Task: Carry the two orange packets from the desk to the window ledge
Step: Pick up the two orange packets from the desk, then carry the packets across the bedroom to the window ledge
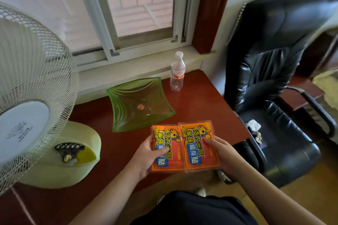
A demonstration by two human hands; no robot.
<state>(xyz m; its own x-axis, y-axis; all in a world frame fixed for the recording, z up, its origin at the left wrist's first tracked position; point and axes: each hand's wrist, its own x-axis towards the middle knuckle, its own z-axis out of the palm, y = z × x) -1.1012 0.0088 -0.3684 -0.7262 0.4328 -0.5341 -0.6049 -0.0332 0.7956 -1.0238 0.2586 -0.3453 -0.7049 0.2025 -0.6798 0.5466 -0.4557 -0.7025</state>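
Two orange packets are held above the near edge of the counter (113, 144), one in each hand. We see the left hand (146, 157) closed on the left orange packet (167, 150), with the thumb pressed across its printed face and the fingers (149, 140) wrapped behind its left edge. We see the right hand (222, 153) closed on the right orange packet (198, 144) in the same manner, thumb on the face and remaining fingers hidden behind the packet. The right packet overlaps the right edge of the left packet, so the two touch along that seam. Both packets face up toward the camera, and both carry yellow and blue printed characters. The window ledge (128, 71) runs along the far side of the counter, below the sliding window frame, well apart from the packets. A green plastic tray (139, 104) lies on the counter between the packets and the ledge, near the packets' upper edges. A clear water bottle (177, 71) with a white cap stands upright on the counter to the right of the tray, close to the ledge. A desk fan (36, 97) with a pale yellow base occupies the left side of the counter. A black office chair (274, 71) stands to the right of the counter.
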